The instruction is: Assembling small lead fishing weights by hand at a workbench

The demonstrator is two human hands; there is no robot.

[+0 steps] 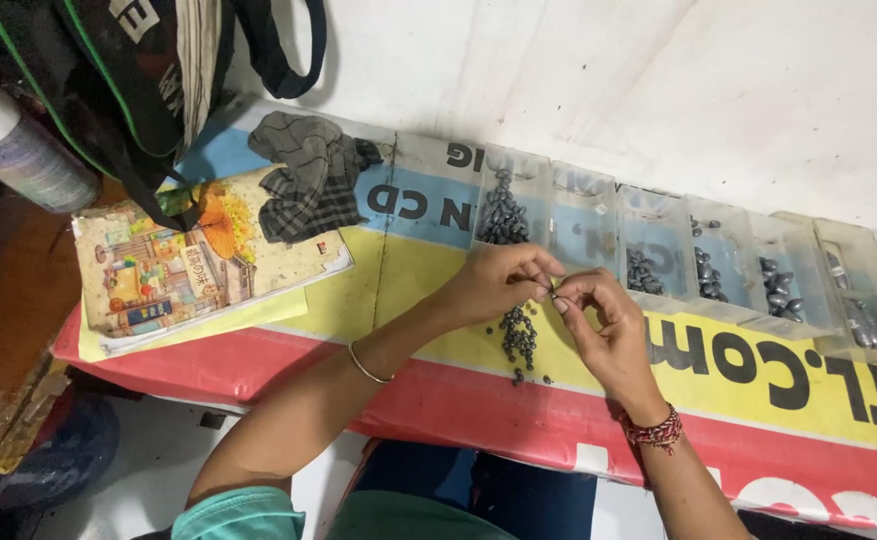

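My left hand [499, 280] and my right hand [604, 325] meet fingertip to fingertip over a small pile of dark grey oval beads [519, 340] on the yellow printed sheet [409, 290]. Both pinch something tiny between thumb and forefinger, likely one bead, too small to make out. A thin bangle circles my left wrist, and red thread is wound around my right wrist. Just beyond my hands a clear plastic compartment box [679, 255] holds more dark beads in several sections.
An illustrated paper booklet [189, 265] lies at the left with a crumpled checked grey cloth [309, 180] on its far corner. A black bag hangs at top left beside a white cylinder [14, 150]. A white wall lies behind the box.
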